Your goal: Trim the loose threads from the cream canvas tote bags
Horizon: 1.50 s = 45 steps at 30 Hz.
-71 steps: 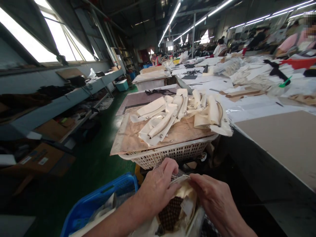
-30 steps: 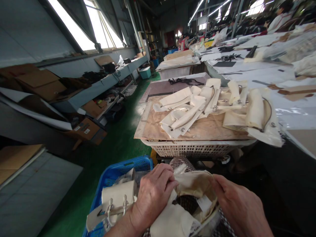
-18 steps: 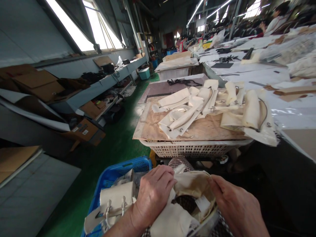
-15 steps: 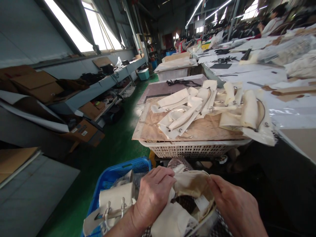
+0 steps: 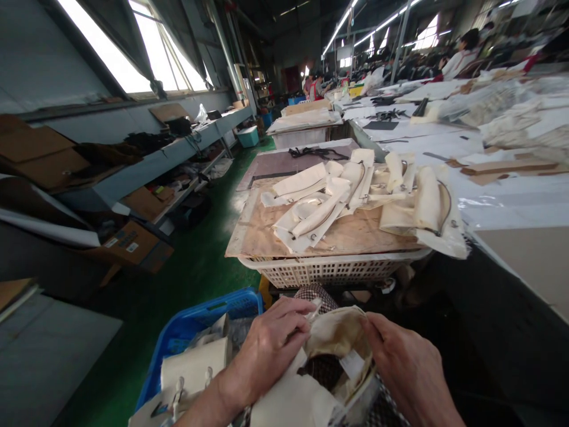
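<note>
Over my lap I hold a cream handbag (image 5: 293, 397) whose mouth is spread, showing its beige lining and a small white label (image 5: 352, 363). My left hand (image 5: 278, 338) is closed on the left part of the bag's edge, near some clear plastic. On the opposite side, my right hand (image 5: 404, 362) pinches the rim between thumb and fingers. Beside my left forearm, a blue basket (image 5: 153, 356) contains a cream bag (image 5: 195, 365) with pale handles and plastic wrapping.
Ahead, a brown board (image 5: 253, 231) lies on a white plastic basket (image 5: 311, 274), carrying several cream bag pieces (image 5: 320, 210). A long white worktable (image 5: 448, 196) runs along the right. Cardboard boxes (image 5: 137, 246) and a shelf bench (image 5: 155, 163) line the left. People sit farther back.
The view has swung slightly right, so the surroundings sit farther left. Both hands keep their hold on the handbag, with the left fingers shifted slightly at its edge.
</note>
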Each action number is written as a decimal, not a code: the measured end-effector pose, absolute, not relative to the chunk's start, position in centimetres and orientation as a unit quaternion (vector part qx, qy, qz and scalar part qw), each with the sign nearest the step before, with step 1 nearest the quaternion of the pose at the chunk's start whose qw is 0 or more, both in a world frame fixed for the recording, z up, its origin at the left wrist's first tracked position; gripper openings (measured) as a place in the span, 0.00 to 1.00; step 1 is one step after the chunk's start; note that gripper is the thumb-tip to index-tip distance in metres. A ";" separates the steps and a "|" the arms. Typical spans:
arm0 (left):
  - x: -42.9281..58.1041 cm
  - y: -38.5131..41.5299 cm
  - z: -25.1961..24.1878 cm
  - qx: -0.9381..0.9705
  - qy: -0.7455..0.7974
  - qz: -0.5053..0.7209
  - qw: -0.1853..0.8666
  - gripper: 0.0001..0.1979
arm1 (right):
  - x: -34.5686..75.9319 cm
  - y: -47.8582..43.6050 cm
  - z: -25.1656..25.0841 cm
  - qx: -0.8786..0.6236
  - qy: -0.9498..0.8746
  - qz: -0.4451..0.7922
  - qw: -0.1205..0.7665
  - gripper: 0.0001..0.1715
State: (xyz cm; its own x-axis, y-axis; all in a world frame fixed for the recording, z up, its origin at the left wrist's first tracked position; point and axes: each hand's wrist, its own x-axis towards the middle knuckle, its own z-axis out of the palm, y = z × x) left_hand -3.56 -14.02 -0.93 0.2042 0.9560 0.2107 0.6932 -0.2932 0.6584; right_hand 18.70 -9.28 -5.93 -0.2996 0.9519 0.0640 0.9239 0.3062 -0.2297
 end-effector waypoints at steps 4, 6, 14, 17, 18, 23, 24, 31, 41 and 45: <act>-4.2 -13.3 0.0 0.786 0.472 0.276 0.289 0.09 | 18.7 -9.0 -5.7 -0.577 -0.806 0.108 0.081 0.20; -4.5 -13.0 0.6 0.799 0.449 0.256 0.308 0.09 | 18.6 -9.1 -5.5 -0.580 -0.802 0.114 0.084 0.19; -4.2 -12.8 1.0 0.797 0.504 0.193 0.272 0.06 | 18.7 -9.4 -5.9 -0.560 -0.807 0.135 0.132 0.21; -3.7 -12.9 0.1 0.773 0.512 0.232 0.294 0.07 | 18.8 -9.6 -6.3 -0.566 -0.801 0.130 0.147 0.21; -3.6 -12.8 -0.2 0.764 0.508 0.250 0.309 0.08 | 18.8 -9.6 -6.3 -0.573 -0.795 0.128 0.153 0.21; -4.0 -12.2 -0.3 0.794 0.427 0.257 0.347 0.08 | 18.5 -9.7 -6.2 -0.564 -0.796 0.138 0.171 0.21; -4.1 -12.1 0.0 0.813 0.407 0.248 0.335 0.08 | 18.4 -9.7 -6.1 -0.565 -0.796 0.133 0.172 0.21; -3.9 -11.9 1.5 0.884 0.399 0.138 0.199 0.08 | 18.0 -10.0 -5.6 -0.571 -0.789 0.121 0.193 0.21; -2.8 -13.2 1.6 0.892 0.432 0.091 0.091 0.12 | 18.1 -10.4 -5.8 -0.562 -0.788 0.119 0.220 0.21; -2.3 -14.0 1.3 0.870 0.467 0.126 0.091 0.12 | 18.1 -10.5 -5.7 -0.563 -0.784 0.113 0.236 0.21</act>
